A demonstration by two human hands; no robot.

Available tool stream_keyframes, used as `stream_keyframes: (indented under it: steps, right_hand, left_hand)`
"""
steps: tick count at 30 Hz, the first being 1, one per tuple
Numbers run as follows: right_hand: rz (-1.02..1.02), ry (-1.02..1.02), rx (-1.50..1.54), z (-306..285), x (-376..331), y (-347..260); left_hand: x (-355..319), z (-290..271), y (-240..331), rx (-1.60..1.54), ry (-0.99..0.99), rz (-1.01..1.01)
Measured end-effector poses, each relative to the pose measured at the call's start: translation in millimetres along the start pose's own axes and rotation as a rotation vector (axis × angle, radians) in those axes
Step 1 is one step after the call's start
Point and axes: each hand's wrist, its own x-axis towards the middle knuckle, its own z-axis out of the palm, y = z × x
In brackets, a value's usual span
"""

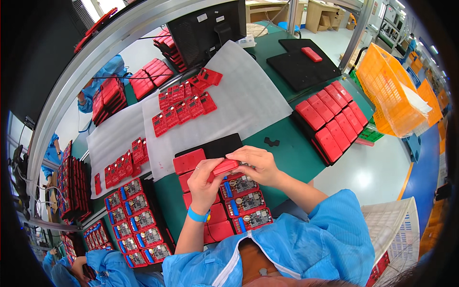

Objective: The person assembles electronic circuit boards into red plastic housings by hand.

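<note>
Between my two hands is a small red plastic case (225, 167). My left hand (203, 184), with a blue band at the wrist, grips its left end. The fingers of my right hand (256, 163) are closed on its right end and top. Below my hands lies a tray of red cases: closed red cases (190, 161) fill the left column. In the right column, open red cases (245, 203) show circuit boards and blue parts. Behind my hands is a black foam pad (215, 145). A small black cut-out piece (271, 141) lies on the green table to the right.
Another tray of open cases (138, 220) stands at left. Small red panels (184, 109) lie on white foam sheet (253, 91). Stacked closed cases (330, 117) stand at right, before an orange crate (387, 91). A monitor (203, 36) stands behind. A co-worker's blue sleeve (114, 268) shows lower left.
</note>
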Motion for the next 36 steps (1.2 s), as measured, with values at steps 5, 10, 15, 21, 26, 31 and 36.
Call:
stream_keyframes:
  steps: [5, 10, 15, 21, 26, 31, 36]
  right_hand:
    - [0.006, 0.030, 0.008, -3, -5, 0]
    - [0.118, -0.001, 0.057, -5, -2, -11]
    - [0.027, -0.007, 0.040, -6, -1, -13]
    - [-0.024, 0.030, 0.049, -5, 2, -21]
    - [-0.030, 0.083, 0.037, -1, 1, -23]
    - [-0.047, 0.102, 0.024, 2, 3, -25]
    - [0.277, 0.050, 0.179, -1, 3, -35]
  left_hand:
    - [-4, -1, 1, -0.098, -0.010, -0.059]
    - [-5, -2, 6, -0.073, -0.010, -0.040]
    - [-4, 1, 6, -0.079, 0.027, 0.040]
    - [-3, 0, 10, -0.064, 0.031, 0.155]
    - [1, 1, 11, -0.061, 0.031, 0.209]
    - [-4, 0, 6, -0.098, 0.049, 0.167]
    - [-13, -1, -3, -0.280, 0.013, 0.083]
